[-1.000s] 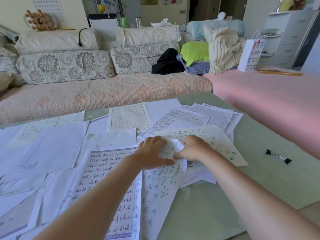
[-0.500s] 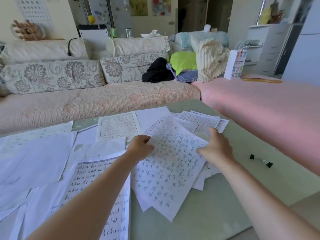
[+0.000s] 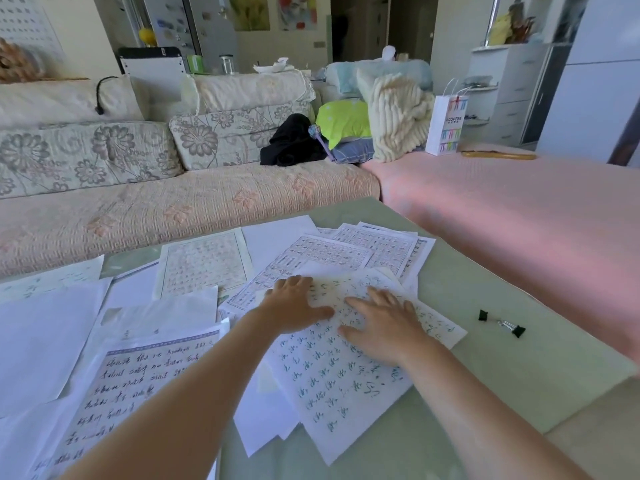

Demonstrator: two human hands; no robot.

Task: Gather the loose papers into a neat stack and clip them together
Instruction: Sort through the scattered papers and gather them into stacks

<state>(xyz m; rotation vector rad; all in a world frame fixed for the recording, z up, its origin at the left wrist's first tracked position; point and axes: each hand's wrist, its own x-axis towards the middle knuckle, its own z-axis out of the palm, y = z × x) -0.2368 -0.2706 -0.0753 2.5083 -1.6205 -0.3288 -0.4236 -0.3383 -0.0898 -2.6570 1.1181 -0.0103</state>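
Papers (image 3: pixel 204 261) mid-gather: left hand (image 3: pixel 294 306), right hand (image 3: pixel 384 327) flat on top sheet (image 3: pixel 332 382), fingers (image 3: pixel 358 302) straight. Next: rake in strays, square edges.

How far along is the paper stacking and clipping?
Early. Done: a rough, unsquared pile under the white sheet with green handwriting. In hand: left hand and right hand press flat on that sheet. Left: gather the white sheets spread leftward, align all, use the black binder clips lying untouched on the green table.
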